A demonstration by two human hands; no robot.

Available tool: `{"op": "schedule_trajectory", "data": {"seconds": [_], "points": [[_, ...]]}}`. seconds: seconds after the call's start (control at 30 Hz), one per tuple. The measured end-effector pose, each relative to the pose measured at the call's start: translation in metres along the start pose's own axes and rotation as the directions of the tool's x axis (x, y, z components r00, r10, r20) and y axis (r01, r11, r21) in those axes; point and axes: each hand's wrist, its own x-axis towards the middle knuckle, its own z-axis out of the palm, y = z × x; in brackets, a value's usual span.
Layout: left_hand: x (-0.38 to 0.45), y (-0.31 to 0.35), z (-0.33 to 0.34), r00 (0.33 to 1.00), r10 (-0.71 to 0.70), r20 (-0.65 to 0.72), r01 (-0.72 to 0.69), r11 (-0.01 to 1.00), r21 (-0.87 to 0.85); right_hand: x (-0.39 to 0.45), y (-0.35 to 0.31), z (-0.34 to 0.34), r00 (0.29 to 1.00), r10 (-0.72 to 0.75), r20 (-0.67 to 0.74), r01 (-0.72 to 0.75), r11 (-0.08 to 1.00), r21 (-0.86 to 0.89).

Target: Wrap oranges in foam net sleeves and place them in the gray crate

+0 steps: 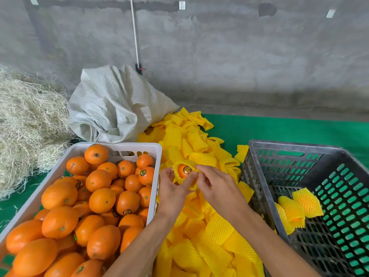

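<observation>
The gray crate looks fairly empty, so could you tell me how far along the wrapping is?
Done: a few sleeved oranges lie in the gray crate. In hand: the left hand and right hand are stretching a foam sleeve around one orange. Left: the white crate holds many bare oranges.

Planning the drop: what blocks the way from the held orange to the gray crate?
Nothing visible. The orange, held by both hands, sits left of the gray crate; only its near wall lies between, and its top is open.
</observation>
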Motion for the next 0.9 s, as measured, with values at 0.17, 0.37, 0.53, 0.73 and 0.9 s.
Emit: {"op": "schedule_trajectory", "data": {"seconds": [0.17, 0.37, 0.53, 0.73, 0.9], "points": [[0.000, 0.003, -0.002, 0.999, -0.037, -0.008, 0.036, 0.995, -0.093, -0.003, 0.009, -0.002, 0.980, -0.016, 0.201, 0.066, 0.967, -0.246], [-0.018, 0.009, 0.003, 0.944, 0.148, 0.296, -0.149, 0.989, -0.019, 0.002, 0.019, 0.000, 0.991, 0.115, 0.071, -0.100, 0.977, -0.186], [-0.028, 0.007, 0.004, 0.898, 0.203, 0.390, -0.266, 0.957, 0.115, 0.011, 0.040, -0.046, 0.963, -0.008, -0.269, -0.097, 0.922, -0.374], [-0.027, -0.005, -0.002, 0.788, 0.328, 0.522, -0.589, 0.648, 0.482, -0.006, 0.107, -0.084, 0.792, 0.293, -0.535, -0.487, 0.832, -0.266], [-0.022, -0.010, -0.005, 0.822, 0.253, 0.511, -0.543, 0.619, 0.567, -0.047, 0.162, -0.060, 0.730, 0.634, -0.255, -0.679, 0.629, -0.379]]}}
